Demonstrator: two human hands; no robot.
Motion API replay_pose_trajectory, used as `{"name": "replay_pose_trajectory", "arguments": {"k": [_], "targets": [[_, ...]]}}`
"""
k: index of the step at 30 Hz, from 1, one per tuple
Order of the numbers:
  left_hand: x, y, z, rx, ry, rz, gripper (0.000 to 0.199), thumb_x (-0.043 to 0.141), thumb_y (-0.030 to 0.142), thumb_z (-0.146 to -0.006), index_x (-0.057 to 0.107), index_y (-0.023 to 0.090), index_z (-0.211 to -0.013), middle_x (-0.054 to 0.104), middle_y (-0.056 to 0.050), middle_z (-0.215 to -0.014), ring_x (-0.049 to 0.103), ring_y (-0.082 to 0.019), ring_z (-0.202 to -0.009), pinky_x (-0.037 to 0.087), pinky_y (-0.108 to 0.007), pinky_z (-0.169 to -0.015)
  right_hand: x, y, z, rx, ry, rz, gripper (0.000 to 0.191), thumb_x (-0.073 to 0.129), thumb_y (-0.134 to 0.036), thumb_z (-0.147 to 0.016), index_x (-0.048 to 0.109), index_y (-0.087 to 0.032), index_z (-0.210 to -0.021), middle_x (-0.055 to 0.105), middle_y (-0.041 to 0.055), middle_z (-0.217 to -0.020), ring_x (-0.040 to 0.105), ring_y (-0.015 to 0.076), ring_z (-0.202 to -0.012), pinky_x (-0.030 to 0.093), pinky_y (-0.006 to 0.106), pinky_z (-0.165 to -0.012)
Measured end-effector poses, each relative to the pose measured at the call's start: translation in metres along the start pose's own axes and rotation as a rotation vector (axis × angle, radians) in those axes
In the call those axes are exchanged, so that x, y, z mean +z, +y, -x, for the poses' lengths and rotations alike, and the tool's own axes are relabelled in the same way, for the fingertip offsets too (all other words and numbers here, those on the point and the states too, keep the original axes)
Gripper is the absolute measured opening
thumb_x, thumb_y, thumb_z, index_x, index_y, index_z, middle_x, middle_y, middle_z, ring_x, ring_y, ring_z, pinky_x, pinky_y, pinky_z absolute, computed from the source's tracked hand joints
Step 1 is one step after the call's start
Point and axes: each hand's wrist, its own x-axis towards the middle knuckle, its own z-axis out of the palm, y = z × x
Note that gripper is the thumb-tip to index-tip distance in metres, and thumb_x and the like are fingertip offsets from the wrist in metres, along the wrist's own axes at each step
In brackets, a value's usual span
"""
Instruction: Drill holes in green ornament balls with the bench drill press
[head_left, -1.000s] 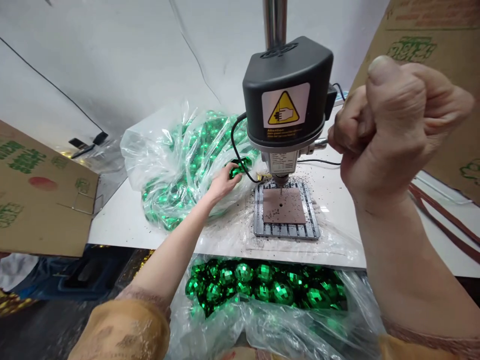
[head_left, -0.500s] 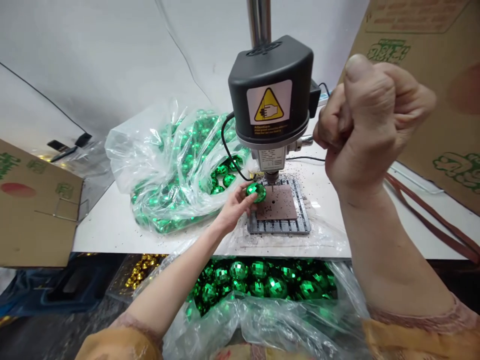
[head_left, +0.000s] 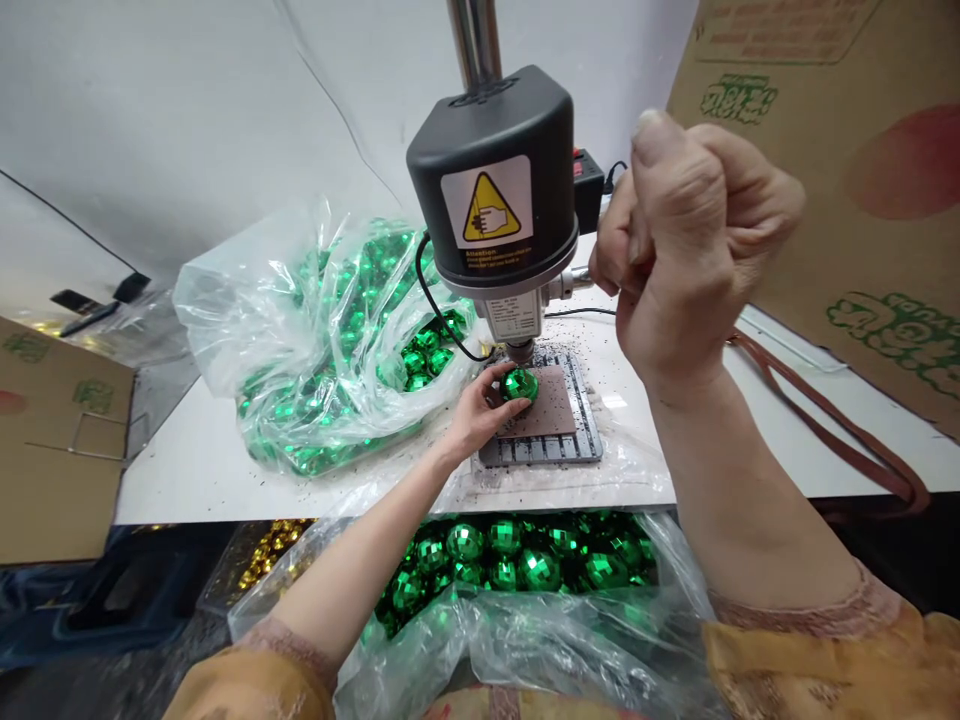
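My left hand point(head_left: 484, 410) holds a shiny green faceted ball point(head_left: 519, 385) between thumb and fingers. The ball is right under the chuck point(head_left: 520, 352) of a small black drill press point(head_left: 491, 190), over a brown board point(head_left: 551, 405) on the slotted metal base point(head_left: 585, 440). Whether ball and bit touch, I cannot tell. At the right of the drill head, my right hand point(head_left: 690, 230) is closed in a fist around the press's feed handle; the grip itself is hidden by the fingers, and only the metal hub point(head_left: 574, 282) shows.
A clear plastic bag point(head_left: 247, 310) of green balls lies left of the press. Below the table edge is an open bag with more green balls point(head_left: 540, 570). Cardboard boxes point(head_left: 840, 200) flank the white table point(head_left: 195, 490). A brown strap point(head_left: 840, 430) lies at right; dark shavings are scattered about.
My left hand has brought the green ball from the board's left edge to beneath the chuck. The view has shifted slightly; my right hand keeps its closed grip beside the drill head.
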Motion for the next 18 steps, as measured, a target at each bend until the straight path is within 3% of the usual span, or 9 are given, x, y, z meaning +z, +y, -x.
{"name": "replay_pose_trajectory", "arguments": {"k": [3,6,8,13,18], "targets": [[0.006,0.000,0.003,0.053,0.039,-0.123,0.060,0.082,0.040,-0.074,0.062,0.020,-0.126,0.061,0.000,-0.076,0.057,-0.015,-0.069,0.048,-0.027,-0.064,-0.001,0.001,0.001,0.017,0.003,0.017,0.052,0.061,-0.042,-0.089,0.029,-0.021,-0.053,0.028,-0.0052,-0.044,0.030,0.0071,-0.039,0.024,0.029,-0.041],[0.013,-0.002,0.006,0.137,0.101,-0.226,0.057,0.085,0.036,-0.071,0.063,0.022,-0.122,0.067,-0.006,-0.103,0.062,-0.025,-0.101,0.052,-0.038,-0.089,-0.001,0.003,0.001,0.010,0.006,-0.005,0.052,0.061,-0.038,-0.090,0.030,-0.021,-0.053,0.028,-0.0053,-0.044,0.029,0.0065,-0.039,0.022,0.028,-0.041],[0.017,-0.006,0.007,0.162,0.093,-0.176,0.058,0.083,0.035,-0.073,0.061,0.022,-0.124,0.066,-0.009,-0.116,0.061,-0.027,-0.112,0.050,-0.043,-0.098,-0.001,0.002,0.001,-0.005,-0.002,-0.050,0.050,0.062,-0.033,-0.090,0.031,-0.020,-0.053,0.027,-0.0052,-0.044,0.029,0.0064,-0.039,0.021,0.028,-0.040],[0.021,-0.014,0.008,0.140,0.039,-0.053,0.061,0.081,0.035,-0.076,0.056,0.022,-0.130,0.065,-0.011,-0.125,0.062,-0.028,-0.116,0.048,-0.045,-0.104,-0.001,-0.001,0.005,0.056,0.014,-0.016,0.054,0.063,-0.040,-0.089,0.030,-0.020,-0.052,0.028,-0.0056,-0.046,0.029,0.0051,-0.041,0.027,0.027,-0.043],[0.021,-0.015,0.008,0.149,0.037,-0.034,0.061,0.082,0.036,-0.076,0.056,0.021,-0.129,0.062,-0.012,-0.129,0.059,-0.030,-0.122,0.045,-0.048,-0.108,-0.004,0.005,0.018,-0.047,0.070,-0.063,0.050,0.062,-0.023,-0.087,0.028,-0.019,-0.050,0.027,-0.0054,-0.043,0.025,0.0055,-0.039,0.016,0.029,-0.041]]}}
